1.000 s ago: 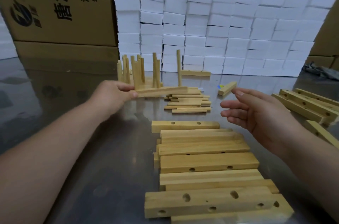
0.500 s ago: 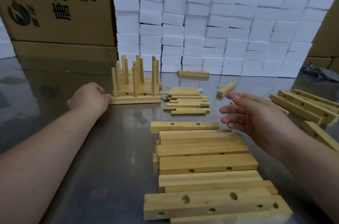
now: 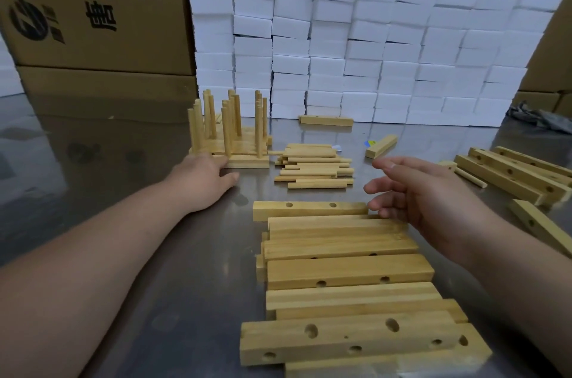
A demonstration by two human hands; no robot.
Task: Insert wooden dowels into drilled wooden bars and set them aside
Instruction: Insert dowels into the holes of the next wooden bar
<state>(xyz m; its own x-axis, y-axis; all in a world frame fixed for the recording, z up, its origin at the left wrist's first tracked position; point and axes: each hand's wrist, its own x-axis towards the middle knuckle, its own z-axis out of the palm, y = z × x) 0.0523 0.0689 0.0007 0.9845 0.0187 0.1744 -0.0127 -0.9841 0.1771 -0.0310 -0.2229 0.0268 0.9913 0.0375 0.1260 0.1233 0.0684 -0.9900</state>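
Several finished bars with upright dowels stand grouped at the table's far left. My left hand lies flat on the metal table just in front of them, fingers straight, touching the nearest bar's edge and holding nothing. Loose dowels lie in a pile at the centre. A row of drilled wooden bars runs toward me from there. My right hand hovers above the far right end of that row, fingers relaxed and slightly bent, with nothing in it.
More drilled bars lie at the right edge of the table. One bar and a short block lie near a wall of white foam blocks. Cardboard boxes stand behind on the left.
My left hand carried a bar with dowels to the left, set it down with the finished group, and let go. It now rests flat in front. My right hand has barely moved.
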